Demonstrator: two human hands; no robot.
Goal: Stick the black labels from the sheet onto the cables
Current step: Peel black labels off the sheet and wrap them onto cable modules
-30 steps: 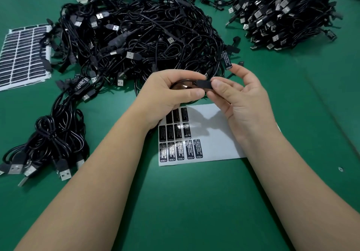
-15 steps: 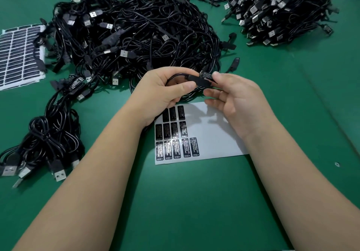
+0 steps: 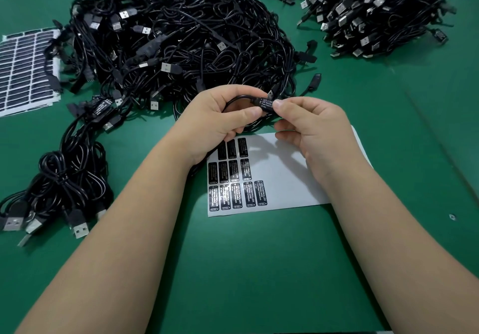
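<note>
My left hand grips a black cable's small controller block between thumb and fingers. A black label with white print lies on the block's top face. My right hand pinches the block's right end, thumb on the label. Both hands hover just above the white label sheet, which lies flat on the green table. Several black labels fill the sheet's left part; its right part is bare backing.
A big tangle of black USB cables lies behind my hands. A second heap sits at the far right. A small bundle of cables rests at the left. Another label sheet lies at the far left edge.
The label, held up on my right fingers a second ago, now sits on the controller block. My right thumb has moved onto it. The whole scene has shifted slightly in view.
</note>
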